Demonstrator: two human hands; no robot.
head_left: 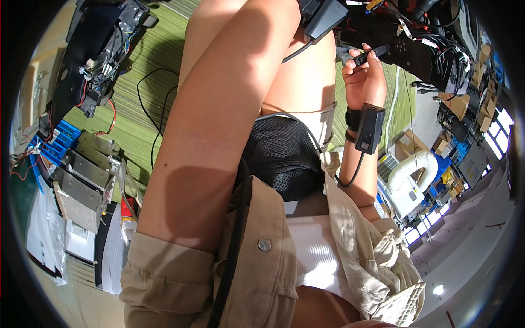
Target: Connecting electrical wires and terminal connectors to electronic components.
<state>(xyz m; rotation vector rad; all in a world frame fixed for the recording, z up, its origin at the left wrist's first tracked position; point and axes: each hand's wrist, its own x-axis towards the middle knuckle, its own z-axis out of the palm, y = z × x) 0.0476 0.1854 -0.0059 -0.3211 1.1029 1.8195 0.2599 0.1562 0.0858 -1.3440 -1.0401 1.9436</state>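
Observation:
My right hand is raised at the upper right, fingers closed around a slim black pen-like tool. The tool's far end reaches toward a black perforated panel with wiring; I cannot tell whether they touch. A black box is strapped to my right wrist, with a cable running down the forearm. My left forearm crosses the view up to the top edge, where another black box sits at the wrist. My left hand is beyond the edge.
At the left lie a black frame with bundled wires, a blue plastic part and metal brackets. A thin black cable loops over the green striped floor. A white ducted hose and cardboard boxes stand at the right.

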